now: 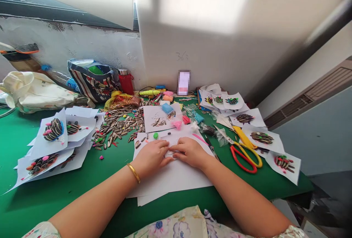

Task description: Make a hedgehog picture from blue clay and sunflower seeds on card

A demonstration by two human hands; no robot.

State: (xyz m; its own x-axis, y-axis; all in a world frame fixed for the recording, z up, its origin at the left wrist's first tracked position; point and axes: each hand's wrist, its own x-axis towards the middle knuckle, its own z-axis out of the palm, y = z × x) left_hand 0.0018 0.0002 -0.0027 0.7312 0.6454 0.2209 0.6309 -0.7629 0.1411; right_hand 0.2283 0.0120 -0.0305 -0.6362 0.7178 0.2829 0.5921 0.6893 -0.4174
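Shows as a plain white sheet (176, 177), lying flat on the green tabletop (90, 185) and bare over its near part; carries faint drawn lines (172, 143) toward the far side — partly covered, too hidden to make out as a shape. Bears, near its far left corner, a few loose striped seeds (138, 144), dark with pale edges; holds close by a small, rounded bright-green lump (155, 135) — and, farther right, a tiny dark piece (169, 133).
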